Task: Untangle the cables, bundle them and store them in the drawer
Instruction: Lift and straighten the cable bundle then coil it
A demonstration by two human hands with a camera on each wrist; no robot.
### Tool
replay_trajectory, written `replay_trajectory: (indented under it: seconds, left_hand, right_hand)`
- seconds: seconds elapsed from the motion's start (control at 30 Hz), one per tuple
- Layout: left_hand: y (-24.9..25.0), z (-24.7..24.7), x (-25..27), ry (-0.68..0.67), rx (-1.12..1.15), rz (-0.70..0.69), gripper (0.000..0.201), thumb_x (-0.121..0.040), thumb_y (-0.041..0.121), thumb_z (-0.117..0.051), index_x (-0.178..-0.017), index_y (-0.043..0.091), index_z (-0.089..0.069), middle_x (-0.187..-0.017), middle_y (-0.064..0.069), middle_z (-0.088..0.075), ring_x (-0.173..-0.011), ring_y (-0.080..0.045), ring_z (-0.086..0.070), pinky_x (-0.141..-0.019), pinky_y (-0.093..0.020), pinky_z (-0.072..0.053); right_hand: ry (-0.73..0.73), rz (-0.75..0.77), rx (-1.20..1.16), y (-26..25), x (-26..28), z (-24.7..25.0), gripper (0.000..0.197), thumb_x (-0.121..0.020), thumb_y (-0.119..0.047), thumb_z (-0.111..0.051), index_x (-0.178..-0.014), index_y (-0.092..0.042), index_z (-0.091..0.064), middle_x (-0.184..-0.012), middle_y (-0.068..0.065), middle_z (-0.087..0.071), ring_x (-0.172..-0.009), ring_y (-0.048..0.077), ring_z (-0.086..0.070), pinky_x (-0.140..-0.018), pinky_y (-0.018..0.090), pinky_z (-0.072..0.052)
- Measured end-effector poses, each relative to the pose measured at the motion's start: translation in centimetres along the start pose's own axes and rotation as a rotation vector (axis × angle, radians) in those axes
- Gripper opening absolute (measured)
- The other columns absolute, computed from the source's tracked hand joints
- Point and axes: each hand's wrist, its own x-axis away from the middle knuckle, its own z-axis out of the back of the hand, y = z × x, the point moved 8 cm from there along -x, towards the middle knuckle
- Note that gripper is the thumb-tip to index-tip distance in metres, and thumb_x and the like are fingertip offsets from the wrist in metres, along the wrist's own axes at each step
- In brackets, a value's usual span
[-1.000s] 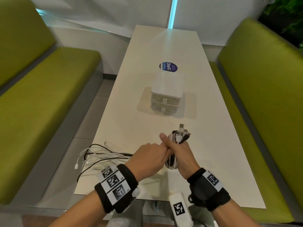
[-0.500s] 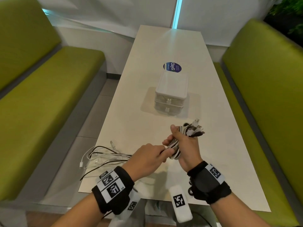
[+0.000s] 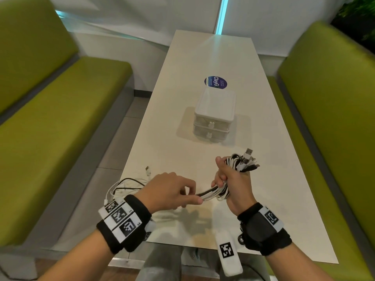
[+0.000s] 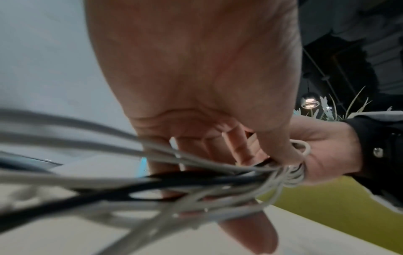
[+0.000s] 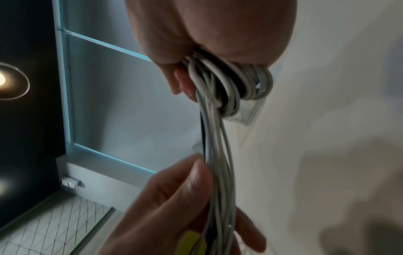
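My right hand [image 3: 229, 179] grips a folded bundle of white and black cables [image 3: 241, 163] above the near part of the white table [image 3: 162, 142]; plug ends stick out past my fingers. From its lower end several strands [image 3: 211, 195] run left to my left hand [image 3: 182, 196], which pinches them between thumb and fingers. The wrist views show the same: the bundle [image 5: 231, 86] in my right fist, the strands [image 4: 196, 174] passing under my left palm. The loose cable tails [image 3: 123, 185] lie on the table by my left wrist. A small white two-drawer box [image 3: 215, 110] stands mid-table, both drawers closed.
A round blue sticker [image 3: 215, 83] lies on the table behind the box. Green bench seats [image 3: 60, 110] flank the table on both sides. The table's near edge is just beyond my wrists.
My hands, pressed together a second ago, have drawn apart. The left hand slid left along the strands, and the right hand tipped the bundle's plug ends to the right.
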Motion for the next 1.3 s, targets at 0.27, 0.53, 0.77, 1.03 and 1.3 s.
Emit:
replay_trajectory:
  seconds: [0.27,0.53,0.77,1.03,1.3]
  left_hand:
    - [-3.4,-1.8,0.4,-0.140,0.100,0.161,0.048,-0.076,0.078,-0.051,-0.095,0.034,-0.041,-0.060,0.011,-0.069,-0.064,-0.004,-0.059,-0.072,-0.031,-0.044]
    - [-7.7,2.8,0.8,-0.181,0.023,0.312,0.021,-0.073,0.044,-0.077,-0.075,0.029,-0.062,-0.055,0.007,-0.061,-0.048,-0.009,-0.051,-0.051,-0.022,-0.040]
    - [-11.8,10.5,3.1,-0.218,0.031,0.462,0.025,-0.063,0.043,-0.083,-0.076,0.026,-0.071,-0.061,0.002,-0.067,-0.053,-0.012,-0.056,-0.060,-0.026,-0.044]
    - [-13.6,9.0,2.8,-0.130,-0.052,0.568,0.011,-0.068,0.025,-0.081,-0.074,0.022,-0.072,-0.062,0.003,-0.071,-0.053,-0.011,-0.060,-0.057,-0.024,-0.045]
    - [-16.3,6.9,2.2,-0.083,-0.044,0.565,0.014,-0.074,0.033,-0.082,-0.072,0.027,-0.070,-0.069,0.009,-0.069,-0.070,-0.013,-0.063,-0.059,-0.025,-0.041]
  right_hand:
    - [-0.012,0.022,-0.035,-0.6,-0.5,0.0,0.023,-0.088,-0.010,-0.067,-0.073,-0.014,-0.050,-0.048,0.000,-0.030,-0.037,0.015,-0.033,-0.047,0.032,-0.044]
    - [-0.029,0.045,-0.022,-0.9,-0.3,0.6,0.022,-0.088,-0.009,-0.065,-0.074,-0.014,-0.050,-0.049,0.000,-0.031,-0.038,0.015,-0.034,-0.049,0.032,-0.046]
    - [-0.054,0.052,0.006,-1.6,-0.7,-0.1,0.024,-0.090,-0.010,-0.065,-0.072,-0.015,-0.050,-0.049,-0.001,-0.032,-0.039,0.014,-0.037,-0.054,0.036,-0.052]
    - [0.014,0.050,0.098,-0.9,-1.4,1.2,0.022,-0.089,-0.009,-0.067,-0.075,-0.013,-0.050,-0.048,-0.001,-0.037,-0.040,0.015,-0.041,-0.054,0.033,-0.046]
    - [0.073,0.173,0.315,-1.4,-1.8,2.5,0.025,-0.087,-0.009,-0.070,-0.075,-0.009,-0.049,-0.051,0.002,-0.042,-0.042,0.021,-0.044,-0.047,0.028,-0.040]
